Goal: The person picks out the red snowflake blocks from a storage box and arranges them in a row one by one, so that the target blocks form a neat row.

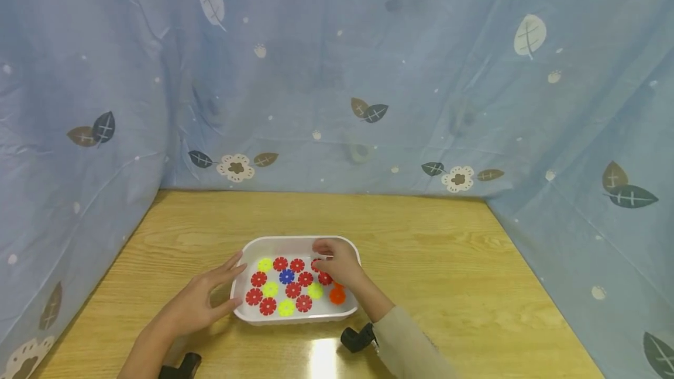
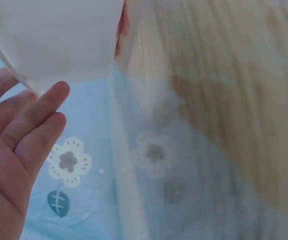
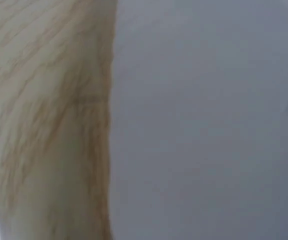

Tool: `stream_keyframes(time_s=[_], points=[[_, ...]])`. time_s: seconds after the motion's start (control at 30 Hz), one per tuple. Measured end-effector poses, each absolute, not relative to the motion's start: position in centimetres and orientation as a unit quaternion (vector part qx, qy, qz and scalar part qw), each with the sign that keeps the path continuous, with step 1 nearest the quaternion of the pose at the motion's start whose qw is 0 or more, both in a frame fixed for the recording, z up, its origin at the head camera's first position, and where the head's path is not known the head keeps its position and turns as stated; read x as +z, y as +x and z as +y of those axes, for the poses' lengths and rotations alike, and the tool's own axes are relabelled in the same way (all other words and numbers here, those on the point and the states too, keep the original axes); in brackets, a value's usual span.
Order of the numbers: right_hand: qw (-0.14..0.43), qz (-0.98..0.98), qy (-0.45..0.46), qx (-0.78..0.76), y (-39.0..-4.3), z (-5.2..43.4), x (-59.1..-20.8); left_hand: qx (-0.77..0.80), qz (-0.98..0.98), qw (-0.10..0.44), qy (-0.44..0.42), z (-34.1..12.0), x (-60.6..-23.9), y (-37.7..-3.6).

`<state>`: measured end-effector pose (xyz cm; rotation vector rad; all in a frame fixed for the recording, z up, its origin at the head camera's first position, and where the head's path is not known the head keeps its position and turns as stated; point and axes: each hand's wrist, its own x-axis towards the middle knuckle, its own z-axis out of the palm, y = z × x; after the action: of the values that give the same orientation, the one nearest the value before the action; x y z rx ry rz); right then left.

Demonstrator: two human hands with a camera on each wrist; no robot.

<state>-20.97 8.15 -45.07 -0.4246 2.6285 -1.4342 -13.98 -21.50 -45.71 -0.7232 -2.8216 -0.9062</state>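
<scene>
Near the table's [image 1: 432, 262] front edge, at 6 o'clock in head view, sits a white tray [image 1: 274, 243] w/ flower-shaped discs lying flat inside: mostly red discs [image 1: 293, 290], a few yellow discs [image 1: 270, 289], one blue disc [image 1: 286, 276] near the middle, one orange disc [image 1: 337, 295] at the tray's 4 o'clock corner.

L hand [image 1: 197, 303] lies at the tray's 9 o'clock side, fingers straight and slightly spread, thumb against the tray's front-left corner, fingertips by the left rim. It grips nothing. L wrist view shows the same: L palm open, fingers [image 2: 33, 117] just beside the tray's white wall [image 2: 58, 40].

R hand [image 1: 337, 262] is over the tray's 2 o'clock part, fingers curled down toward a red disc at the upper right. Whether it's actually pinching that disc or only touching it, cannot tell; the hand hides the contact. R sleeve [image 1: 411, 347] is beige, running off toward 5 o'clock. R wrist view is blurred, only wood grain and a pale surface.

Blue cloth [image 1: 337, 75] printed w/ leaves and flowers stands behind the table at 12 o'clock and along both sides. Black wrist mounts [image 1: 358, 338] show at the frame's bottom edge.
</scene>
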Motion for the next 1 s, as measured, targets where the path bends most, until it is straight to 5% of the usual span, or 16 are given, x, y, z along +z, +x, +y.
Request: stream_keyframes(time_s=[0.33,1.0], points=[[0.09,0.903,-0.091,-0.411,-21.4,7.6,-45.3,-0.295,-0.925,0.033,-0.239,-21.5,-45.3,-14.1],[0.029,0.966,-0.106,-0.234,-20.9,6.7,-45.6,-0.291,-0.926,0.029,-0.239,-21.4,-45.5,-14.0]])
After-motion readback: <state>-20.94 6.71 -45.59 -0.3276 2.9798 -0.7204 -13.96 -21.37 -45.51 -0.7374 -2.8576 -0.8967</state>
